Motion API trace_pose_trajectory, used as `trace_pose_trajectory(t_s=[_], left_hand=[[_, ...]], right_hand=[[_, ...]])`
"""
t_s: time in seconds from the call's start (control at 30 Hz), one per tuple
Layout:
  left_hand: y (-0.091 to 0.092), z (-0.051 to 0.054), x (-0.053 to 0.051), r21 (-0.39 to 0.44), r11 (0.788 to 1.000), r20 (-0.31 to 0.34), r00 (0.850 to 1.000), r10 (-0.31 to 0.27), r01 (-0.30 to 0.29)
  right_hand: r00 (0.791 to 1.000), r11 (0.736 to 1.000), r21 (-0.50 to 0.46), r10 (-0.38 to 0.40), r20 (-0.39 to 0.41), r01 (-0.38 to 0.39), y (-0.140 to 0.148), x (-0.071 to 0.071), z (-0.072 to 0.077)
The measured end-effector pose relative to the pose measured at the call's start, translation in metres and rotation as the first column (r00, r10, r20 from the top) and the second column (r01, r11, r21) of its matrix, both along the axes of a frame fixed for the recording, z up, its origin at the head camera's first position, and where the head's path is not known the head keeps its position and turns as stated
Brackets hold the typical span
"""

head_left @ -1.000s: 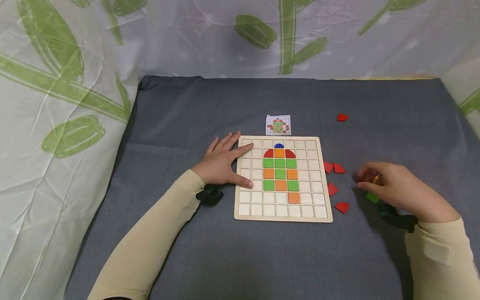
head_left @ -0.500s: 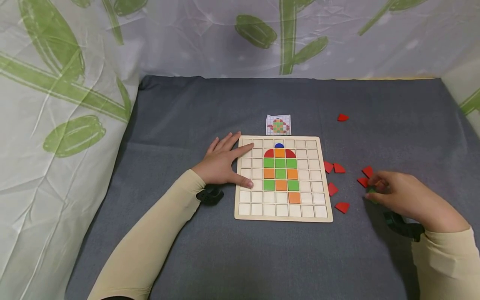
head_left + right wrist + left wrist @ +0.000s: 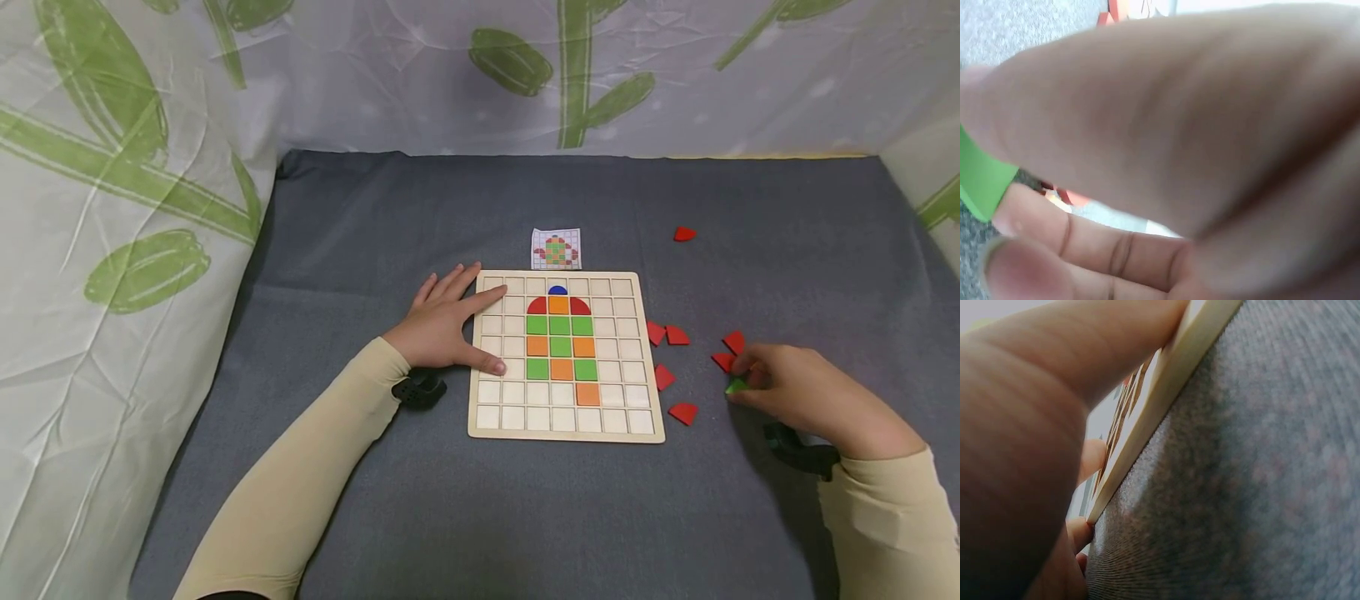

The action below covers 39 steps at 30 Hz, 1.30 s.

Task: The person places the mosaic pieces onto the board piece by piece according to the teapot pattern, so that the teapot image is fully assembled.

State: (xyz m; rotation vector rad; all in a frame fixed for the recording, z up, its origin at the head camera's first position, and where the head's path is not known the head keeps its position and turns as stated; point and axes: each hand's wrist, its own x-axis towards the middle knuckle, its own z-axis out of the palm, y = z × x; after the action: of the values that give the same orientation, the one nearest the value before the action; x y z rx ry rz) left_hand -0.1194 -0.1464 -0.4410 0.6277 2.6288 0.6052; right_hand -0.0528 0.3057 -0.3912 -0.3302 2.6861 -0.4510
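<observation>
My left hand (image 3: 442, 329) lies with spread fingers on the left edge of a wooden grid board (image 3: 566, 437); thumb and index finger reach over its cells. In the left wrist view, the thumb touches the board's side (image 3: 1141, 434). Green and orange squares, two red quarter-circles and a blue half-circle (image 3: 557, 291) form a figure in the grid. To the board's right, my right hand (image 3: 821, 396) pinches a green square tile (image 3: 736, 386) between thumb and index finger. The right wrist view shows that green tile (image 3: 985, 178) at the fingertips, partly hidden by the thumb.
Red quarter-circle pieces lie between board and right hand, among them one (image 3: 683, 413) near the board's lower right. Two more (image 3: 733, 342) are beside my right fingers. Another red piece (image 3: 684, 234) lies farther back. A small pattern card (image 3: 556, 250) sits behind the board.
My right hand has shifted slightly right and toward me, uncovering two red pieces. An orange bit seen at its fingers is out of sight; the green tile is now at the fingertips. Left hand stays still.
</observation>
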Motion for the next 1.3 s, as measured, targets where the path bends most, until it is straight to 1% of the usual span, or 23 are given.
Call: trace_pose_trajectory(t_s=[0.13,0.23,0.47,0.6,0.7,0.93,1.17,1.3], left_hand=[[0.0,0.001,0.0,0.003,1.0,0.003,1.0,0.003,-0.003],[0.0,0.0,0.0,0.007,1.0,0.005,1.0,0.004,-0.004],[0.0,0.001,0.0,0.007,1.0,0.002,1.0,0.003,-0.003],[0.001,0.001,0.0,0.001,1.0,0.0,1.0,0.005,-0.005],[0.001,0.0,0.0,-0.003,1.0,-0.001,1.0,0.007,-0.007],[0.002,0.0,0.0,-0.003,1.0,-0.001,1.0,0.002,-0.002],[0.001,0.0,0.0,0.01,1.0,0.002,1.0,-0.003,0.003],[0.0,-0.001,-0.001,0.008,1.0,0.001,1.0,-0.002,0.001]], right_hand=[[1.0,1.0,-0.001,0.006,0.017,-0.006,-0.005,0.0,0.001],[1.0,1.0,-0.004,0.018,0.015,-0.018,-0.009,-0.001,0.001],[0.997,0.997,-0.032,0.071,-0.009,-0.071,-0.022,-0.001,0.0],[0.994,0.994,-0.046,0.103,-0.027,-0.104,-0.03,-0.002,0.002],[0.992,0.99,-0.05,0.127,-0.027,-0.128,-0.035,-0.003,0.006],[0.99,0.989,-0.061,0.138,-0.007,-0.138,-0.046,-0.009,0.017],[0.982,0.981,-0.068,0.18,-0.064,-0.184,-0.065,-0.015,0.029],[0.975,0.975,-0.076,0.199,-0.1,-0.207,-0.08,-0.022,0.036]])
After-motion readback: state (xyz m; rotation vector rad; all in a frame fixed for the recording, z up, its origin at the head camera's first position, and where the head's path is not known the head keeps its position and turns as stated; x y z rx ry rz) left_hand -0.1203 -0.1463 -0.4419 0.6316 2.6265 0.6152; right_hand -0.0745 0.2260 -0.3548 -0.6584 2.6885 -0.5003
